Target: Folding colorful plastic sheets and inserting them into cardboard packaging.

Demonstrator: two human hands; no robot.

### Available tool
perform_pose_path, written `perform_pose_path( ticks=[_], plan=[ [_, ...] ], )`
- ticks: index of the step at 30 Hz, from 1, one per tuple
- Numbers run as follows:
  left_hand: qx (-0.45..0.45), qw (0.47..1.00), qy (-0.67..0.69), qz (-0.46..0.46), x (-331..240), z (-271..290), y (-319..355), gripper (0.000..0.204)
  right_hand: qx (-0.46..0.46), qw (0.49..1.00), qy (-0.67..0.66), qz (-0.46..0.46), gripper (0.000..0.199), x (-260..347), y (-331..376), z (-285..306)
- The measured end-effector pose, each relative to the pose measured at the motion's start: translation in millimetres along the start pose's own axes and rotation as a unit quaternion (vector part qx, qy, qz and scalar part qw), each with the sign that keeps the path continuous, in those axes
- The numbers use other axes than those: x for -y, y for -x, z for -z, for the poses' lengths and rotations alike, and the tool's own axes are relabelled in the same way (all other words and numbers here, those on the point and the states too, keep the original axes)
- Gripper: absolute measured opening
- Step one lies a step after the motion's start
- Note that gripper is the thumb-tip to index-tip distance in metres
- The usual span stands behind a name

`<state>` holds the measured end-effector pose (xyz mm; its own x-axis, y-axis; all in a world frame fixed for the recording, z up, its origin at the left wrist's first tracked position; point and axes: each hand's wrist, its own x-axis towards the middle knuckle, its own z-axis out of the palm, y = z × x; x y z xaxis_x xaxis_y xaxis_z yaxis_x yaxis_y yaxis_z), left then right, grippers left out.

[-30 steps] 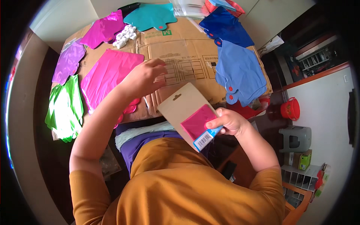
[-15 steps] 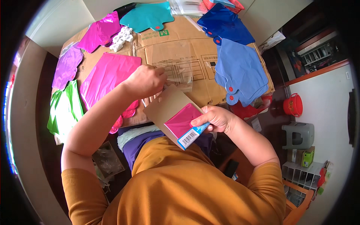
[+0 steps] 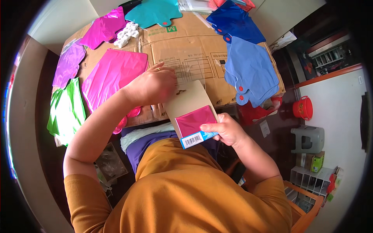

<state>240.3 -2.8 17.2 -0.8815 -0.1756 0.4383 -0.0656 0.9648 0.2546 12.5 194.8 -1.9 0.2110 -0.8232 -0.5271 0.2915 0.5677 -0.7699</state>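
Held up over the near edge of the bench [image 3: 211, 87], before the body: a card [image 3: 190, 97], with a folded pink sheet [image 3: 194, 119] on its face and a blue strip [image 3: 206, 136] along its near end. Gripped at its near-right side by the right hand [image 3: 226, 128], thumb flat across the sheet, fingers behind; pressed together on both, presumably to keep the sheet from slipping. Turned slot-end toward the far side, likely to leave that part free for the left hand [image 3: 155, 85]. Bunched narrow by the card's far-left edge, the left fingers; blurred there, so cannot tell of any pinch.

Just beyond, flat on the cardboard, apparently a clear sleeve [image 3: 196, 64].

To the left, pink foil [image 3: 116, 72]; farther left, green foil [image 3: 66, 112], with purple foil [image 3: 70, 68] beyond. Along the far side, magenta foil [image 3: 103, 29] and teal foil [image 3: 155, 15], a white bundle [image 3: 126, 34] just nearer. To the right, dark blue foil [image 3: 239, 23] far, light blue foil [image 3: 250, 70] nearer. Sorted by colour around the rim, probably for easy telling apart.

Off to the right, past the bench, a red bucket [image 3: 303, 108] and, nearer, a grey stool [image 3: 309, 139].
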Motion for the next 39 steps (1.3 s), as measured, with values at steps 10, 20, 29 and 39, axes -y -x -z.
perform_pose_path(
  ticks=[10, 20, 29, 39],
  plan=[
    [0.020, 0.999, 0.025, 0.008, -17, -5, 7, 0.026, -0.057, 0.998, 0.017, 0.023, 0.016, -17, 13, -11],
    [0.023, 0.999, 0.020, -0.016, -24, -6, 9, 0.022, -0.082, 0.995, -0.006, 0.058, 0.019, -32, 7, -27],
    [0.036, 0.999, -0.016, -0.022, -35, 0, 14, 0.021, -0.110, 0.987, 0.046, 0.105, 0.021, -30, -3, -35],
    [0.016, 0.996, -0.058, -0.062, -42, 5, 24, 0.023, -0.071, 0.994, 0.032, 0.083, 0.023, -19, -21, -31]
  ],
)
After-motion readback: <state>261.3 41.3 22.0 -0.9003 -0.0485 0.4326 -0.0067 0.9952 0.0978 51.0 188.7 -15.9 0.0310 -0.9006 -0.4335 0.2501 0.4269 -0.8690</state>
